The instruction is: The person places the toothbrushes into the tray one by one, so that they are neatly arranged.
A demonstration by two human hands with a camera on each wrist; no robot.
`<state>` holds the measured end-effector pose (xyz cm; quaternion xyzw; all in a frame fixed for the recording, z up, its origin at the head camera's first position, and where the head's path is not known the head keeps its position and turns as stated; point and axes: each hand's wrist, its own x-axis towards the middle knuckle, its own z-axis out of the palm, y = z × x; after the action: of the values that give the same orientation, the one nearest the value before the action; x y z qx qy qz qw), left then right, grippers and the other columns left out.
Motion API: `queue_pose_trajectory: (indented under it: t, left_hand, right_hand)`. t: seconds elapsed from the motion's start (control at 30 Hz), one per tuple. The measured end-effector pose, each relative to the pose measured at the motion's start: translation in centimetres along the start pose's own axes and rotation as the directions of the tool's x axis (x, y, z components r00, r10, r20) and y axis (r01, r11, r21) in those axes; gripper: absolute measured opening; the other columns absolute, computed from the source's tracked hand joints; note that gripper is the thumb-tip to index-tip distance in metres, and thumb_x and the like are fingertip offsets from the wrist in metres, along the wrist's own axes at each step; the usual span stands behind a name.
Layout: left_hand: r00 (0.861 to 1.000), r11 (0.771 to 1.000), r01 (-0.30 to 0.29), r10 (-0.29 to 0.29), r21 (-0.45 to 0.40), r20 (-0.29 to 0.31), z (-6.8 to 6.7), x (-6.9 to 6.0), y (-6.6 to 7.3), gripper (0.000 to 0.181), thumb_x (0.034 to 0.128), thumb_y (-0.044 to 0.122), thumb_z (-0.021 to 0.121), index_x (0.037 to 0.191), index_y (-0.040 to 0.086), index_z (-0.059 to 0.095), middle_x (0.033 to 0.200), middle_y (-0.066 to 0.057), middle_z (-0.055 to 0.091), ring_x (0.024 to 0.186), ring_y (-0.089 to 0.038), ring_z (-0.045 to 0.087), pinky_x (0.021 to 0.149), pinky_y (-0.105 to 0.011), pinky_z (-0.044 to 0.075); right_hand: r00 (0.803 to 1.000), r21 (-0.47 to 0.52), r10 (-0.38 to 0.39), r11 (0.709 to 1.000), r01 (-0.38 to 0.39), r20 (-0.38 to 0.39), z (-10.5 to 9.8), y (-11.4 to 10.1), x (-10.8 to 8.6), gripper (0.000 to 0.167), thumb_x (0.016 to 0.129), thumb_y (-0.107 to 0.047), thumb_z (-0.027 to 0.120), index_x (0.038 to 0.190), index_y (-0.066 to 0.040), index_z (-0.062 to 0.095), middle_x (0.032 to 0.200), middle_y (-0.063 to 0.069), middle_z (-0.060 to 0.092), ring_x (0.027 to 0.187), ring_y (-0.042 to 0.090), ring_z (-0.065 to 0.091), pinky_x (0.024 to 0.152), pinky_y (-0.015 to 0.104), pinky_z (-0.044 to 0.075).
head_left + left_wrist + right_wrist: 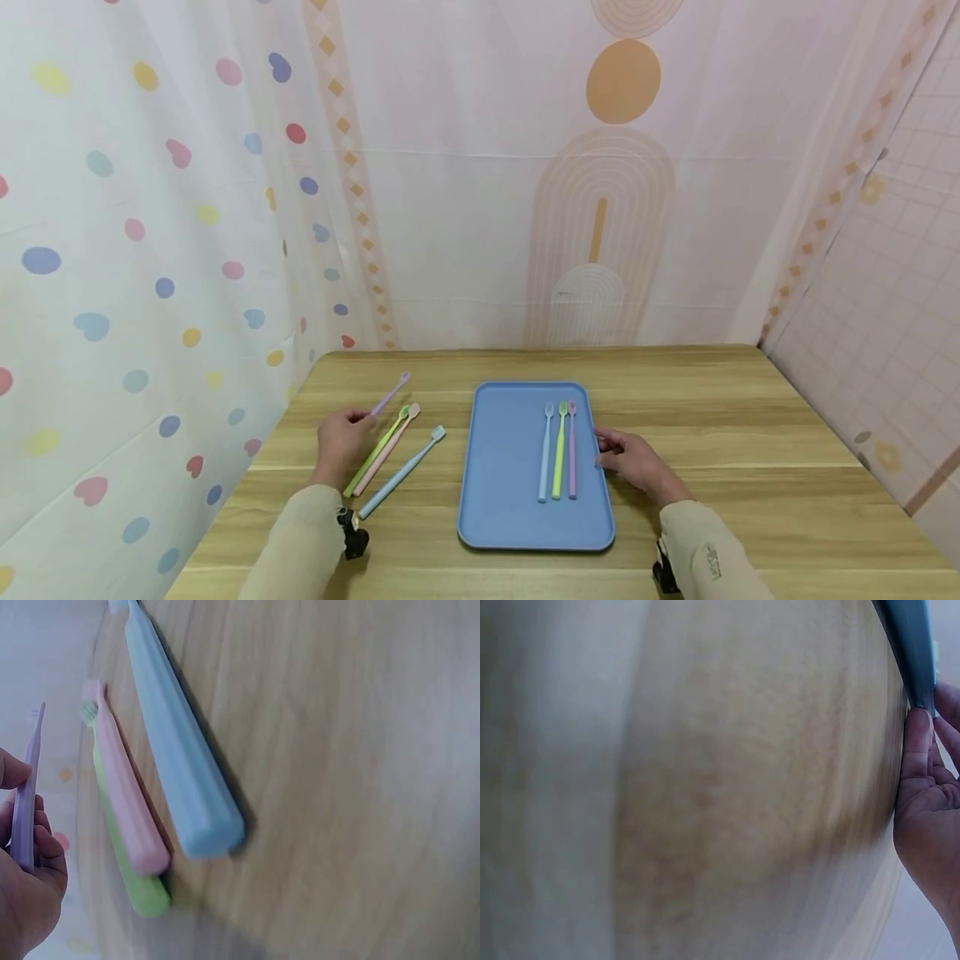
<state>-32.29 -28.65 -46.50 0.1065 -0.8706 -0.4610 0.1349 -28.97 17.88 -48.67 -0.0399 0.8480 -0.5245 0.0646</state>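
Observation:
On the left side of the table, my left hand pinches a purple toothbrush, its head pointing away; the left wrist view shows the handle between thumb and curled fingers. Just right of that hand lie a green toothbrush, a pink toothbrush and a light blue toothbrush. My right hand grips the right rim of a blue tray. Inside the tray, toward its right side, a blue toothbrush, a yellow-green toothbrush and another purple toothbrush lie side by side, heads away.
The wooden table extends around the tray on all sides. A dotted curtain hangs along the left, and a patterned curtain rises behind the table's back edge. Both wrists wear a small black device.

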Motion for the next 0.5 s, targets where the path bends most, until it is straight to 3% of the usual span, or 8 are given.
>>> queue_pose_trajectory:
  t: [0.5]
  left_hand:
    - [1.0,1.0,-0.026,0.026,-0.012,0.007,2.0,-0.4,2.8,0.025,0.091,0.012,0.066,0.108,-0.005,0.071,0.096,-0.015,0.067,0.087,-0.025,0.057,0.068,-0.027,0.044]
  right_hand:
    - [1.0,0.001,-0.008,1.0,0.008,0.001,0.0,-0.2,-0.2,0.051,0.09,0.004,0.065,0.139,0.008,0.051,0.113,0.015,0.061,0.099,0.026,0.054,0.081,0.036,0.049]
